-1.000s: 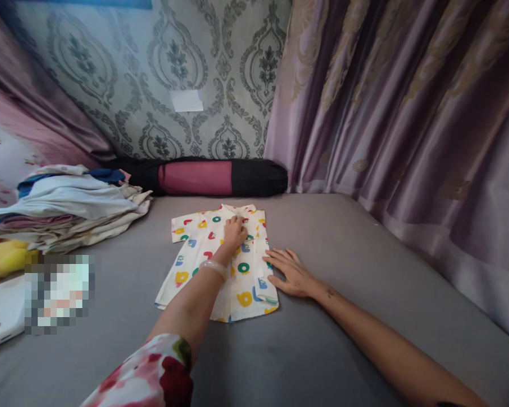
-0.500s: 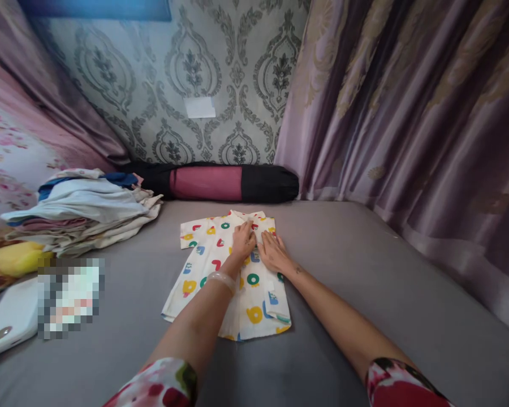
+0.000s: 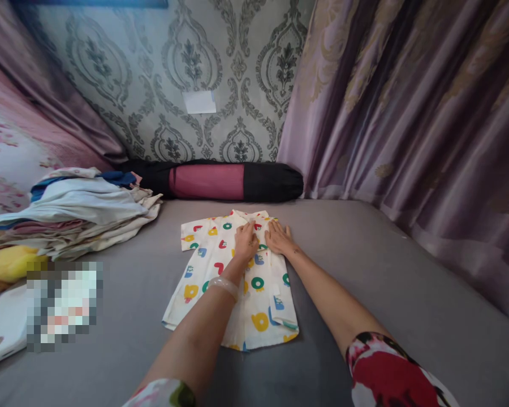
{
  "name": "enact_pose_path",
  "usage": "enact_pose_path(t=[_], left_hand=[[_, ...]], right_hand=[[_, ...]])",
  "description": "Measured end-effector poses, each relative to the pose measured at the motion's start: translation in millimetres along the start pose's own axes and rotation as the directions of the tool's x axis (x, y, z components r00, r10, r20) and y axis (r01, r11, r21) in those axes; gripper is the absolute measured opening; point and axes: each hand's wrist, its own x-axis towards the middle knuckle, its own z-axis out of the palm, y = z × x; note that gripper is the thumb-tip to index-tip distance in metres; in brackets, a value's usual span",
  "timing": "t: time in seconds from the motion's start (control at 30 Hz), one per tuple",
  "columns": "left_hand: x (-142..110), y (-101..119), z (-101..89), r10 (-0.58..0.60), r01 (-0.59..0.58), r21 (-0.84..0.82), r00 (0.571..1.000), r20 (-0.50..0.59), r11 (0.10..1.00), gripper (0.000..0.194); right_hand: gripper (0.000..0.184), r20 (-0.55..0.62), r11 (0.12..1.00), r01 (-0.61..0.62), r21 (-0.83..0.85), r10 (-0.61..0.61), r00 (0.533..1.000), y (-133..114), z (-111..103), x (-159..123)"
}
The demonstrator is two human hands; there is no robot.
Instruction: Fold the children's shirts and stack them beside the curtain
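A small white short-sleeved shirt (image 3: 212, 271) with colourful letter prints lies on the grey sheet, its collar away from me. Its left sleeve is spread out; on the right no sleeve sticks out, and a layer of cloth lies folded near the lower right hem. My left hand (image 3: 246, 241), below a pale bangle, has its fingers curled on the shirt front just under the collar and appears to pinch the cloth; the fingertips are partly hidden. Beside it my right hand (image 3: 279, 238) rests flat on the right shoulder, fingers stretched out.
A pile of folded clothes (image 3: 80, 206) sits at the left, with a yellow item (image 3: 14, 264) and a white phone-like object (image 3: 4, 316) nearer me. A black and maroon roll (image 3: 207, 182) lies along the wall. Purple curtains (image 3: 385, 113) hang at the right.
My right hand has slid up and slightly right along the shirt to its shoulder. My left hand stays near the collar. The view has shifted slightly.
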Motion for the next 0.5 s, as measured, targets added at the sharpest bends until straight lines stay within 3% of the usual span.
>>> enact_pose_path(t=[0.33,0.5], left_hand=[[-1.3,-2.9,0.6,0.034,-0.034,-0.046,0.999,-0.014,0.998,0.059],[-5.1,0.2,-3.0,0.071,-0.07,-0.08,0.997,0.002,0.994,0.059]], right_hand=[[0.055,-0.065,0.999,-0.04,0.005,0.04,0.997,7.1,7.2,16.9],[0.056,0.002,1.0,-0.003,0.015,0.003,1.0,18.2,0.4,19.8]])
